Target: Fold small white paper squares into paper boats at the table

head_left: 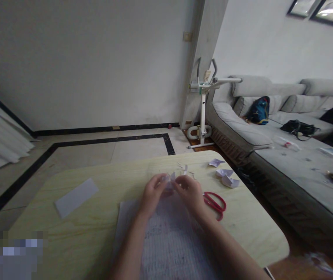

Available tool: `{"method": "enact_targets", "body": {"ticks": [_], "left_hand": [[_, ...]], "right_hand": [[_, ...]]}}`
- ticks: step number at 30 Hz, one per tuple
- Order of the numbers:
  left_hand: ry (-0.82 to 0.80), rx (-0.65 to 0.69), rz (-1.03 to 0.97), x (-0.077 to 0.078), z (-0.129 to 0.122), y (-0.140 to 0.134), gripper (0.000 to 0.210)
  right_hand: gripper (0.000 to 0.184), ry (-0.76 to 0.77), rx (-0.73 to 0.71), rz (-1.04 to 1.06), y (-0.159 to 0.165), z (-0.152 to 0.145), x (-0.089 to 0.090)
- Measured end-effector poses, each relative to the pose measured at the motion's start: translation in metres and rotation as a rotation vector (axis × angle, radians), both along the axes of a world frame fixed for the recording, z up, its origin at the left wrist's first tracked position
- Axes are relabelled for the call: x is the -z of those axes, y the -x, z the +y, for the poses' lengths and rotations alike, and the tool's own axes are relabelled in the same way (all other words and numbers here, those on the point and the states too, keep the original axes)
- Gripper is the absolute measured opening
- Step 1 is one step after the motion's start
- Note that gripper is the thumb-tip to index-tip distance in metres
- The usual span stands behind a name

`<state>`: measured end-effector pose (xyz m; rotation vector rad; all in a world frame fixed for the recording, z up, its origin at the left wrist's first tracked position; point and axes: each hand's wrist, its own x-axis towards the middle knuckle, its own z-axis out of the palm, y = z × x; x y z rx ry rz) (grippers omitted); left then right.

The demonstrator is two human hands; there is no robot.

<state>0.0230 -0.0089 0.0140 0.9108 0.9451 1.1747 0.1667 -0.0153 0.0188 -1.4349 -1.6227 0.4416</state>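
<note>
My left hand [155, 191] and my right hand [190, 191] meet over the far edge of a written sheet of paper [169, 237]. Between their fingertips they pinch a small piece of folded paper [170, 178], partly hidden by the fingers. Just right of my right hand lie red-handled scissors [216, 204], their blades covered by the hand. Thin paper scraps [185, 168] lie beyond the hands. Several small folded paper pieces rest at the far right, among them one folded paper boat shape [230, 181].
A white paper strip [76, 197] lies on the left of the wooden table [96, 233]. A grey sofa [242, 124] with a blue backpack [259, 111] and a black bag [297, 127] stands at the right. White exercise equipment [203, 112] stands by the wall.
</note>
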Motion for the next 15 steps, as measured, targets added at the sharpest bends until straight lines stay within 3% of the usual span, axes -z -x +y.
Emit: {"method": "enact_targets", "body": {"ticks": [15], "left_hand": [[-0.023, 0.009, 0.04, 0.0055, 0.0012, -0.0014, 0.04]], "right_hand": [[0.008, -0.019, 0.017, -0.094, -0.0016, 0.0023, 0.0086]]}}
